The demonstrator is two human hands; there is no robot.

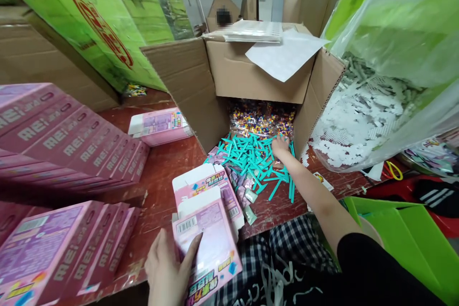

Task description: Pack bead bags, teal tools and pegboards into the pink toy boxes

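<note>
My left hand (168,267) grips an open pink box (208,244) at its lower left side, near the table's front edge, its top flaps standing up. My right hand (280,147) reaches forward into a pile of teal plastic sticks (251,158) lying at the mouth of a tipped cardboard carton (229,71). Its fingers are curled down among the sticks; what they hold is hidden. Behind the sticks lie bags of mixed coloured beads (261,119). Small sachets (247,196) lie between the sticks and the box.
Rows of closed pink boxes (71,138) stack at the left, more (60,248) at the front left, and one lies alone (161,126). A clear bag of white pieces (362,114) sits at the right. Green sheets (405,234) lie at the lower right. The red table (165,162) shows between.
</note>
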